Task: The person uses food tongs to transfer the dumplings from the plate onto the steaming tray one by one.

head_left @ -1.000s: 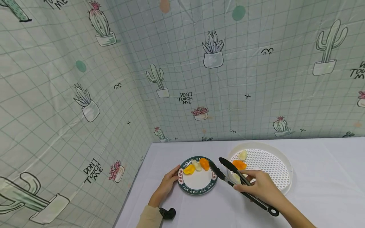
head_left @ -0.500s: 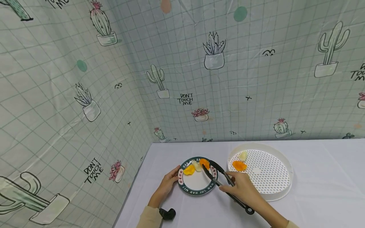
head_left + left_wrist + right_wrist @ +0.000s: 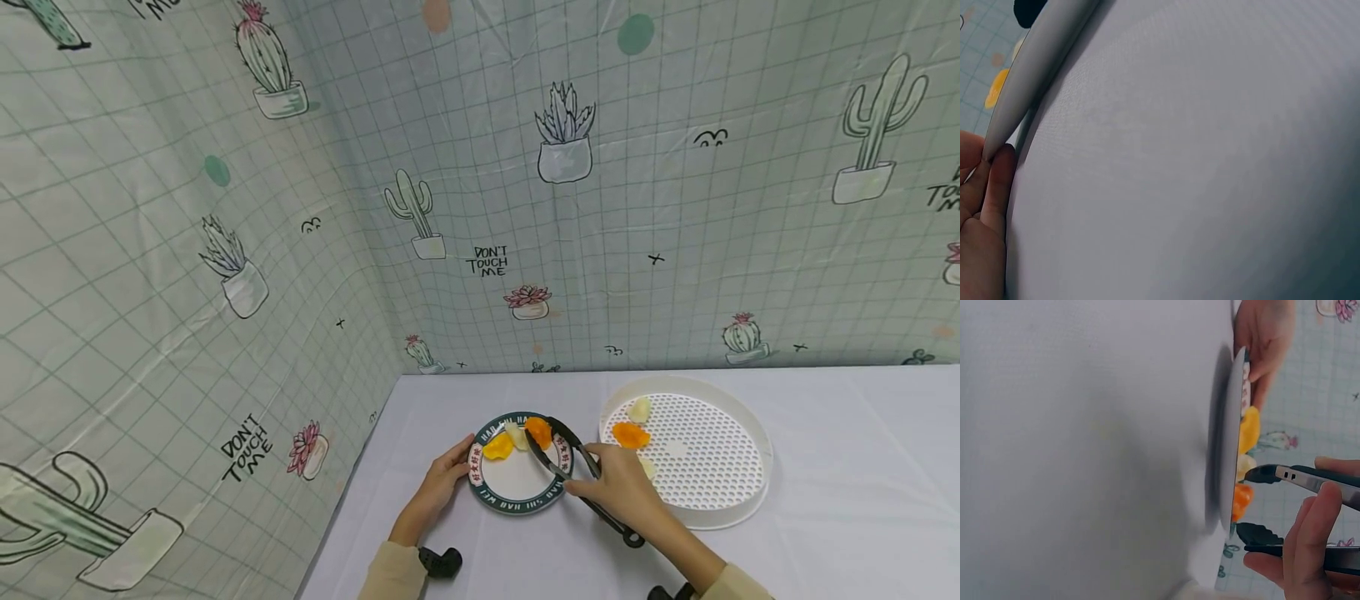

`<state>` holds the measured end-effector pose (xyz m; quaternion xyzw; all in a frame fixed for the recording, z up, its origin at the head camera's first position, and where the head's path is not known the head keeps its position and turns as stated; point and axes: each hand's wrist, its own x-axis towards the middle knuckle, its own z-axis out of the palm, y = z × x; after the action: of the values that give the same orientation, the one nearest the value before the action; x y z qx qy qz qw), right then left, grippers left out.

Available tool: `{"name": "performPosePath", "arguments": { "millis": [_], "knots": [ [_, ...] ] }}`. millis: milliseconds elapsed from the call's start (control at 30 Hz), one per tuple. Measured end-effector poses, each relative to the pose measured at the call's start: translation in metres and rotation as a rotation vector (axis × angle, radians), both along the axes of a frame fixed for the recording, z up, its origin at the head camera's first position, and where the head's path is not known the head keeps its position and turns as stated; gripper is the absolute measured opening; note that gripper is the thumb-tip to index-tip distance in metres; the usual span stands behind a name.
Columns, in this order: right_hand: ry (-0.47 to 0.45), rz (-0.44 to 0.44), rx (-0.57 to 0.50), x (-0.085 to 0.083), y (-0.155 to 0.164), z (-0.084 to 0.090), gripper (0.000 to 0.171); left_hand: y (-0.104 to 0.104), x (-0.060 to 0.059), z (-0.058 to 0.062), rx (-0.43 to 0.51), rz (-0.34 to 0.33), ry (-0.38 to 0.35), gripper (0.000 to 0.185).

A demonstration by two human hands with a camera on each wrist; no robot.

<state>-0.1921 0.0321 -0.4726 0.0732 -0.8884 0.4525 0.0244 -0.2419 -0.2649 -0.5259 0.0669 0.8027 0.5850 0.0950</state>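
Observation:
My left hand pinches the left rim of a small green-edged plate, thumb and fingers on either side of it in the left wrist view. On the plate's far part lie a yellow piece, a whitish piece and an orange piece, all like chunks of food. Black-tipped tongs are gripped by my right hand. Their tips stand spread to either side of the orange piece, one close to the whitish piece in the right wrist view.
Right of the plate stands a round white tray with a perforated floor. It bears an orange piece and whitish pieces near its left side. A cactus-print cloth hangs behind the white table.
My right hand has carried the tongs left, from before the tray to the plate, and their tips now straddle the orange piece. The left hand and plate stay put.

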Motion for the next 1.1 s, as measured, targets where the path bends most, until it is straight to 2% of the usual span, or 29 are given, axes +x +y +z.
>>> {"name": "performPosePath", "arguments": {
  "millis": [400, 833, 1100],
  "knots": [
    [0.032, 0.001, 0.077, -0.012, -0.004, -0.007, 0.066, 0.001, -0.002, 0.0, -0.015, 0.005, 0.003, 0.052],
    [0.02, 0.027, 0.03, -0.015, -0.005, -0.01, 0.063, 0.001, -0.001, -0.001, -0.003, 0.008, 0.012, 0.052],
    [0.011, 0.026, -0.003, -0.012, -0.002, -0.011, 0.062, 0.001, -0.001, 0.0, -0.011, 0.013, 0.0, 0.052]
  ]
}}
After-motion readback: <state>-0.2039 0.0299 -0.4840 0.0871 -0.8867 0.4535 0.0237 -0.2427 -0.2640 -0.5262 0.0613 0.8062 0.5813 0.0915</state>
